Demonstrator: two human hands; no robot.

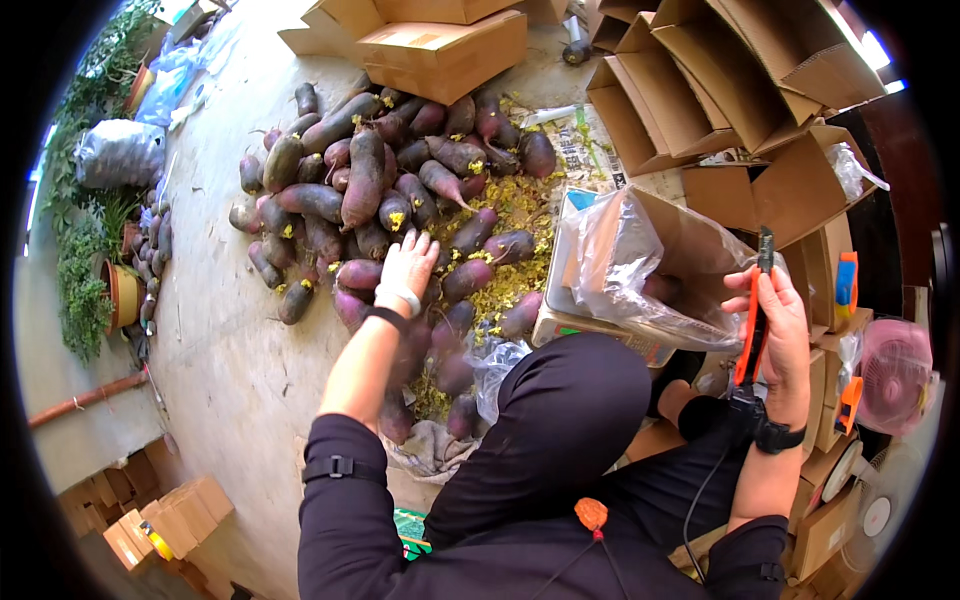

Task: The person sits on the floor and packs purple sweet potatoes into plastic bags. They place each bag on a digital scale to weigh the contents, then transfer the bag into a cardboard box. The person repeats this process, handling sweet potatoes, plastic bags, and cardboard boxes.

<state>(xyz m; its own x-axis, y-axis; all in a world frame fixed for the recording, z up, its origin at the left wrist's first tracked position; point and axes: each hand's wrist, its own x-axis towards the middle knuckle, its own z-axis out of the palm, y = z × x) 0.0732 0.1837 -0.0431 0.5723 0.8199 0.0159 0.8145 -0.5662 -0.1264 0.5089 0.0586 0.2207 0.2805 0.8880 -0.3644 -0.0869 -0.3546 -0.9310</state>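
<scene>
My left hand (409,271), with a white bangle, rests fingers apart on the lower part of a heap of dark purple radishes (365,176). My right hand (780,322) is closed around an orange and black cutting tool (754,322), its dark tip pointing away from me; the exact kind of tool cannot be told. Just left of it, an open cardboard box (694,225) lined with a clear plastic bag (626,255) stands on a weighing scale (555,292). Inside the box a dark radish (661,287) shows dimly. Yellow leaf trimmings (517,210) lie between heap and scale.
Open cardboard boxes (697,82) are stacked at the upper right, and another box (450,56) borders the heap's far side. A pink fan (892,375) and tape dispensers (846,281) stand at the right. Potted plants (124,296) line the left wall. Clear plastic (495,367) lies by my knee.
</scene>
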